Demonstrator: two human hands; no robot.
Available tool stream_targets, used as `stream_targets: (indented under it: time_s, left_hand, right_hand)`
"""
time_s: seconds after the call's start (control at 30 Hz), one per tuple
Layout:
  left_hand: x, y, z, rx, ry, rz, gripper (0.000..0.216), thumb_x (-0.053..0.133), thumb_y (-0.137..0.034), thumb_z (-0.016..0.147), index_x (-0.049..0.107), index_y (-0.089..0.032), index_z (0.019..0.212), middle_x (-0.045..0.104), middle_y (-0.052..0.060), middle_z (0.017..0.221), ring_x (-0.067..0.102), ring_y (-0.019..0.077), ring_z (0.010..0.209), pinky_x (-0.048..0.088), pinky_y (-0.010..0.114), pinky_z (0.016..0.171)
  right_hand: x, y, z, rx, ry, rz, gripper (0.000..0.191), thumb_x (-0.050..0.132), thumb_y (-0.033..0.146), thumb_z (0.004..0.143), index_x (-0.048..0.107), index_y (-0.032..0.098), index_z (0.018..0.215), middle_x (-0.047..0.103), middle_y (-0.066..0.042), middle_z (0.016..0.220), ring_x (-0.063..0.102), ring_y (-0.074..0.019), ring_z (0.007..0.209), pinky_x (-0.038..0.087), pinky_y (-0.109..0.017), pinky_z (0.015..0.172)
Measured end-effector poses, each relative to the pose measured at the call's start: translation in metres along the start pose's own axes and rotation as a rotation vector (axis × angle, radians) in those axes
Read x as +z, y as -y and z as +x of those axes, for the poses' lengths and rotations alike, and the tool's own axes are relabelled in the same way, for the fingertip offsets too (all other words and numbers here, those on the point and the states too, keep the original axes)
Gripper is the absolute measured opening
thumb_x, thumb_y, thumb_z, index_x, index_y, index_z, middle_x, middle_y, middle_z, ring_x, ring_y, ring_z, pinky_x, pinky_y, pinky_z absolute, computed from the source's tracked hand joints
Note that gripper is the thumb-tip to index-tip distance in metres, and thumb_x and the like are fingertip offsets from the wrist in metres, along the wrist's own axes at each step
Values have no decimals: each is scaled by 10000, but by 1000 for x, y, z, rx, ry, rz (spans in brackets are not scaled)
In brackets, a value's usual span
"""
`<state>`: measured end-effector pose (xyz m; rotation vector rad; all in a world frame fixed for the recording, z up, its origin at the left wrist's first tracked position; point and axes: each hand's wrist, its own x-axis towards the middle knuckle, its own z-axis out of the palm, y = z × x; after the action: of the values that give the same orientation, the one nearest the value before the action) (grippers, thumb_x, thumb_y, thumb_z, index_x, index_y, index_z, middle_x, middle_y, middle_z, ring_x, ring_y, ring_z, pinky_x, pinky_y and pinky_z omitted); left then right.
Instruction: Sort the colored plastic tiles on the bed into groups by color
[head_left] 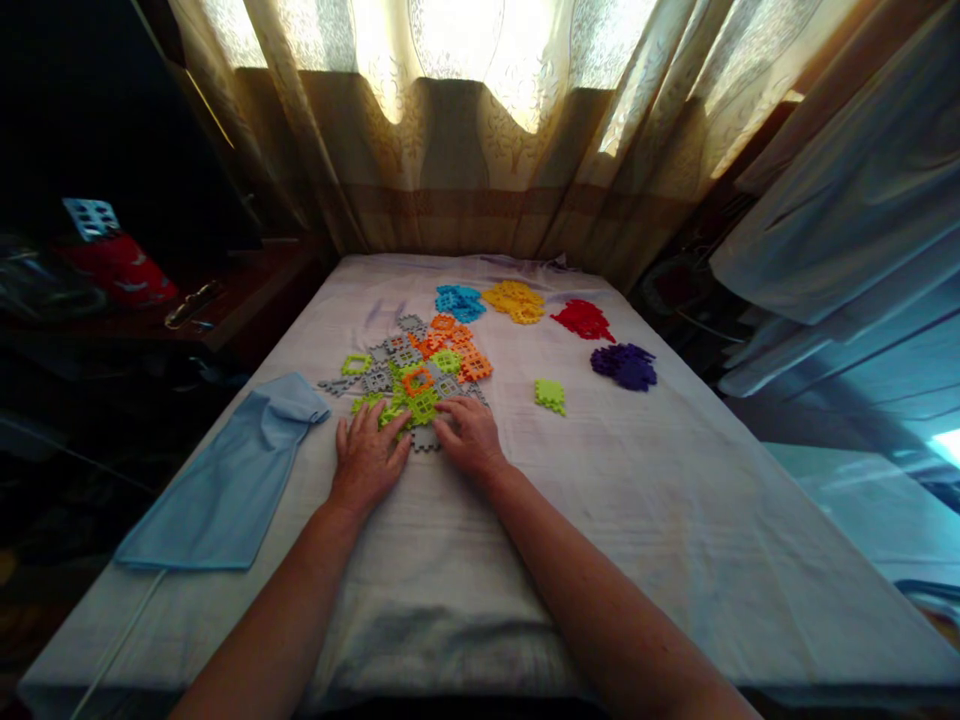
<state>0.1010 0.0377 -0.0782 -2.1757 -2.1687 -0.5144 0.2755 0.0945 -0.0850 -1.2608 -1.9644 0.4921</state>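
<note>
- The left hand (367,455) lies flat, palm down, just left of centre frame, fingers spread and open, gripping nothing; its fingertips touch the near edge of the mixed pile (412,375).
- The right hand (469,435) lies just right of it, also palm down and open, fingers pointing left and up onto the same edge of the pile.
- The two hands sit close together but do not touch; a grey tile (425,438) shows in the gap between them, at their fingertips.
- The mixed pile is a loose spread of flat, notched plastic tiles in grey, orange and light green, lying at centre frame and running up and away from the hands.
- Beyond it, toward the top of the bed (675,520), lie one-colour heaps: a blue heap (459,301), and just to its right a yellow heap (515,301).
- Further right is a red heap (583,319), and below and right of that a purple heap (624,366).
- A few green tiles (550,395) lie alone, right of the mixed pile and upper right of the right hand.
- A light blue cloth (232,480) lies folded on the left part of the bed, near the left hand, not touching it.
- A pale sheet covers the bed.
- A lit curtain (465,120) hangs across the top of the frame.
- At the upper left, in the dark, sits a red bag (120,268); what it holds is unclear.
</note>
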Motion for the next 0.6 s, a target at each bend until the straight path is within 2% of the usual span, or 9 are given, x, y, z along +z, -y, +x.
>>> stream_targets:
  time_s: [0.13,0.27,0.37,0.47,0.6]
  left_hand:
    - [0,-1,0,81,-5,-25,401,495,-344,917,641,-327,1290,476,99,1500,362,343,1424,212,616,1159]
    - [1,-4,-1,189,-14,-82,397,494,-344,918,628,-320,1291,443,72,1534,324,329,1450,190,624,1169]
    - [1,-6,-2,210,-27,-129,432,502,-360,912,584,-283,1329,464,83,1520,328,316,1451,196,618,1173]
    - [1,-9,-1,214,-26,-148,513,506,-392,912,507,-247,1404,466,106,1516,324,314,1454,199,610,1176]
    - [1,-14,-1,245,21,-115,555,515,-431,916,466,-272,1445,410,103,1554,296,331,1464,182,626,1172]
  right_hand:
    - [2,0,2,56,-90,135,180,612,281,796,701,231,944,686,-46,981,625,-186,906,500,-334,878]
    - [-2,-3,5,198,-98,231,175,568,262,741,662,222,884,661,-6,895,570,-124,644,509,-280,719]
    - [-13,-11,8,277,-81,266,173,533,261,690,638,221,821,632,25,774,529,-119,584,479,-266,654]
    - [-27,-20,9,319,7,362,165,512,268,643,615,218,761,575,48,643,500,-123,557,434,-245,576]
    - [-40,-24,8,339,209,541,171,506,272,611,603,216,740,522,72,548,462,-108,501,385,-214,502]
